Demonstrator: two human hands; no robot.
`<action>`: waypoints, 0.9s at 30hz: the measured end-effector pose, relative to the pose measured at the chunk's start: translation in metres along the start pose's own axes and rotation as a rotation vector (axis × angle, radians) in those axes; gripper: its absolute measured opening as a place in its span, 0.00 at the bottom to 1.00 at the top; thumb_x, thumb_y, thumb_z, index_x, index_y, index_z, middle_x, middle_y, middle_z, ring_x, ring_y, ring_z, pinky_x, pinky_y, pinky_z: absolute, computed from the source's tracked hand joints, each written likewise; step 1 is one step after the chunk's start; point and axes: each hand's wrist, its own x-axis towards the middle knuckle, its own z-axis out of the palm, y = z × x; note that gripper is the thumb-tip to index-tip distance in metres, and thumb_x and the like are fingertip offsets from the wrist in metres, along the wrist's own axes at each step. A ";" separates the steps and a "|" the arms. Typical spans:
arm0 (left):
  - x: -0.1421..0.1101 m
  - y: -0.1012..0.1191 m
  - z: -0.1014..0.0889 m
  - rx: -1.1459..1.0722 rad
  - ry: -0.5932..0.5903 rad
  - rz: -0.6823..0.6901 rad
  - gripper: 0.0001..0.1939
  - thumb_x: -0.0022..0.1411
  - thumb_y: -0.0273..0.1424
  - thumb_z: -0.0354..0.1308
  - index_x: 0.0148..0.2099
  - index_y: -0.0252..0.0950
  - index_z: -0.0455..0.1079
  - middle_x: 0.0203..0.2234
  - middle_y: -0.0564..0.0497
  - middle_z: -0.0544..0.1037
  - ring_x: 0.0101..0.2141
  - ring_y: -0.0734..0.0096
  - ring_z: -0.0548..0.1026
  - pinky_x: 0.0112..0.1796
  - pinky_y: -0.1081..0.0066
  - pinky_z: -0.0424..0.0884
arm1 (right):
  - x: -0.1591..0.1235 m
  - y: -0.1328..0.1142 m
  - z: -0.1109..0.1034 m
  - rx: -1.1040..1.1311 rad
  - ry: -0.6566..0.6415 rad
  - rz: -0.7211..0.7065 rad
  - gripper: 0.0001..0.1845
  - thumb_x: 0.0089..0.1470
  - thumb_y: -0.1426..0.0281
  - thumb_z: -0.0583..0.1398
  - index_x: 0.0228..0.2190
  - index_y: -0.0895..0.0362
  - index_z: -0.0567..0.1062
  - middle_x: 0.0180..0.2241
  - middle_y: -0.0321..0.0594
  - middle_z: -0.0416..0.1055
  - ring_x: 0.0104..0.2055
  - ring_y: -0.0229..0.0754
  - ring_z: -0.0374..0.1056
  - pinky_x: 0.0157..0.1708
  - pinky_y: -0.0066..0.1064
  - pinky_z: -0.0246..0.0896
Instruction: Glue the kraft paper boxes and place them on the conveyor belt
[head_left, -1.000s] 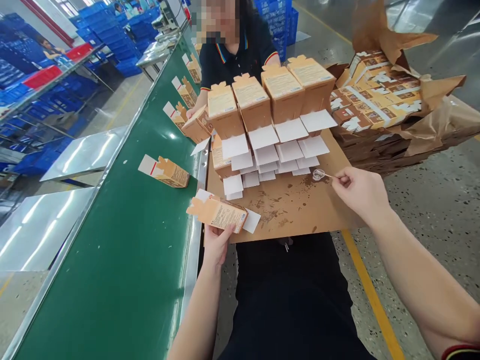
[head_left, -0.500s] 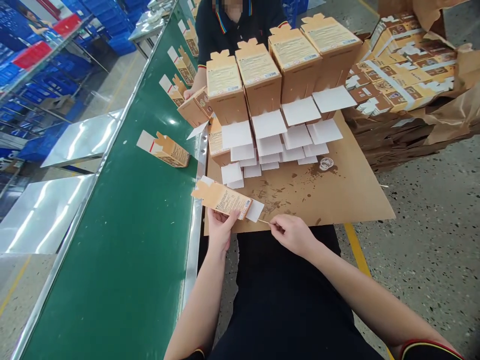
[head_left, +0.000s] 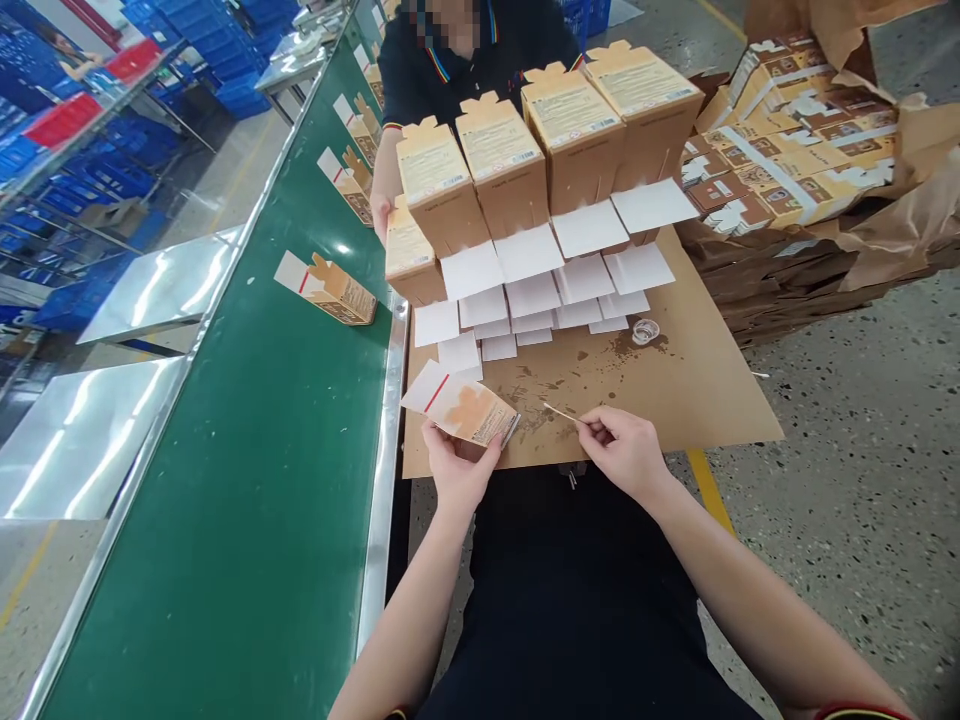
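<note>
My left hand [head_left: 463, 468] grips a small printed carton [head_left: 480, 412] at the near left of a brown cardboard sheet [head_left: 697, 400]. The carton lies tilted, and its white flap with a red stripe points left. Pinched in my right hand [head_left: 622, 448] is a cotton swab [head_left: 561, 412], its tip a short way right of the carton and apart from it. A small clear cup [head_left: 645, 332] sits on the sheet among wet brown spots. Beyond my hands, stacked cartons [head_left: 499, 160] stand in rows with white flaps hanging toward me.
On the left runs a green conveyor belt [head_left: 262, 480] with a metal edge, carrying several open cartons, one nearby [head_left: 341, 293]. Across the stack sits a co-worker [head_left: 480, 70], a hand at the leftmost cartons. Bundled flat cartons [head_left: 795, 160] in brown paper lie at right.
My right hand went left from the clear cup to the carton's flap, then drew back slightly right. My left hand has turned the carton over. The co-worker's carton has joined the stack.
</note>
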 end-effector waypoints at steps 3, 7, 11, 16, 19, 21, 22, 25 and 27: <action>-0.008 0.003 0.002 0.107 -0.030 0.005 0.42 0.50 0.39 0.84 0.63 0.44 0.68 0.57 0.40 0.79 0.61 0.42 0.80 0.61 0.51 0.78 | -0.006 -0.001 -0.007 0.007 0.026 0.039 0.11 0.66 0.65 0.63 0.30 0.51 0.80 0.26 0.37 0.78 0.26 0.41 0.74 0.30 0.32 0.75; -0.010 0.004 0.004 0.153 -0.032 -0.004 0.42 0.50 0.39 0.83 0.63 0.44 0.68 0.56 0.40 0.80 0.62 0.39 0.80 0.61 0.50 0.78 | -0.010 -0.006 -0.010 0.030 0.046 0.032 0.12 0.67 0.66 0.63 0.30 0.50 0.80 0.26 0.37 0.79 0.26 0.41 0.74 0.30 0.33 0.75; -0.007 0.005 0.002 0.133 -0.057 -0.011 0.43 0.48 0.40 0.84 0.62 0.44 0.70 0.57 0.39 0.80 0.60 0.40 0.81 0.62 0.47 0.78 | -0.012 -0.008 -0.010 0.051 0.041 0.014 0.13 0.66 0.66 0.63 0.28 0.51 0.79 0.25 0.36 0.77 0.25 0.40 0.73 0.30 0.32 0.75; 0.013 0.013 -0.055 0.067 0.177 -0.016 0.44 0.48 0.41 0.85 0.63 0.46 0.69 0.61 0.39 0.79 0.64 0.40 0.80 0.67 0.41 0.75 | -0.018 0.003 -0.019 0.038 0.103 0.069 0.13 0.66 0.63 0.65 0.29 0.51 0.81 0.25 0.37 0.79 0.24 0.41 0.74 0.27 0.31 0.73; 0.043 0.017 -0.117 0.022 0.369 0.086 0.50 0.45 0.38 0.86 0.66 0.45 0.64 0.66 0.37 0.76 0.69 0.40 0.76 0.69 0.39 0.72 | -0.019 0.009 -0.026 0.022 0.153 0.082 0.14 0.66 0.60 0.66 0.29 0.51 0.82 0.24 0.37 0.79 0.23 0.40 0.73 0.26 0.30 0.73; 0.065 0.014 -0.153 0.023 0.462 0.127 0.51 0.41 0.36 0.86 0.64 0.42 0.64 0.65 0.36 0.76 0.68 0.41 0.77 0.68 0.38 0.73 | -0.015 0.011 -0.028 0.026 0.165 0.059 0.15 0.66 0.59 0.67 0.29 0.51 0.82 0.24 0.36 0.78 0.23 0.40 0.73 0.25 0.30 0.73; 0.075 0.011 -0.166 0.025 0.496 0.130 0.50 0.40 0.35 0.86 0.62 0.41 0.65 0.63 0.36 0.77 0.66 0.41 0.78 0.68 0.38 0.73 | -0.013 0.012 -0.028 0.030 0.161 0.046 0.15 0.66 0.58 0.67 0.29 0.51 0.82 0.24 0.37 0.78 0.22 0.40 0.74 0.25 0.30 0.74; 0.095 -0.005 -0.184 0.048 0.518 0.054 0.45 0.38 0.33 0.86 0.54 0.41 0.65 0.57 0.39 0.80 0.62 0.44 0.82 0.66 0.39 0.75 | -0.004 0.014 -0.026 0.039 0.144 0.017 0.15 0.66 0.58 0.68 0.30 0.51 0.83 0.24 0.37 0.79 0.23 0.41 0.75 0.26 0.31 0.75; 0.101 -0.017 -0.183 0.081 0.495 -0.013 0.44 0.37 0.32 0.86 0.52 0.41 0.64 0.54 0.40 0.81 0.59 0.46 0.84 0.65 0.39 0.76 | 0.001 0.015 -0.024 0.038 0.143 -0.002 0.13 0.66 0.59 0.68 0.31 0.51 0.83 0.25 0.38 0.80 0.24 0.42 0.75 0.27 0.32 0.76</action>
